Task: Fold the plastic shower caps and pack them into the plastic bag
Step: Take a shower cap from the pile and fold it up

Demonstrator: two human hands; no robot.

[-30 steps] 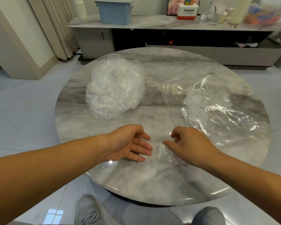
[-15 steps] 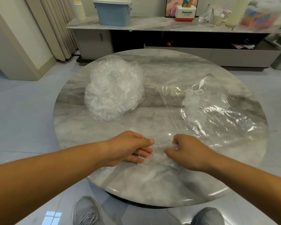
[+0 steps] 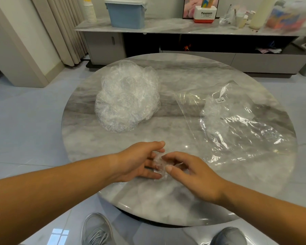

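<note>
The right grip (image 3: 193,174) pinches a small, scrunched shower cap (image 3: 159,165) between its thumb and curled forefinger. The left grip (image 3: 140,161) meets it from the other side: its fingers lie fairly straight against the cap while its thumb arches above, released rather than clenched (whether the thumb touches the plastic cannot be told). The cap sits just above the marble bench (image 3: 166,200), towards the near edge and about midway across.

Further back, towards the far left edge of the bench, a loose pile of shower caps (image 3: 127,99) is heaped in a clear, frilly mound. On the right side lies the plastic bag (image 3: 237,124), flat and wrinkled, with a small white label (image 3: 220,100) near its far end.

Below the near edge two grey shoes (image 3: 95,230) show on the tiled floor. Beyond the bench a long sideboard (image 3: 166,27) carries a blue box (image 3: 127,13).
</note>
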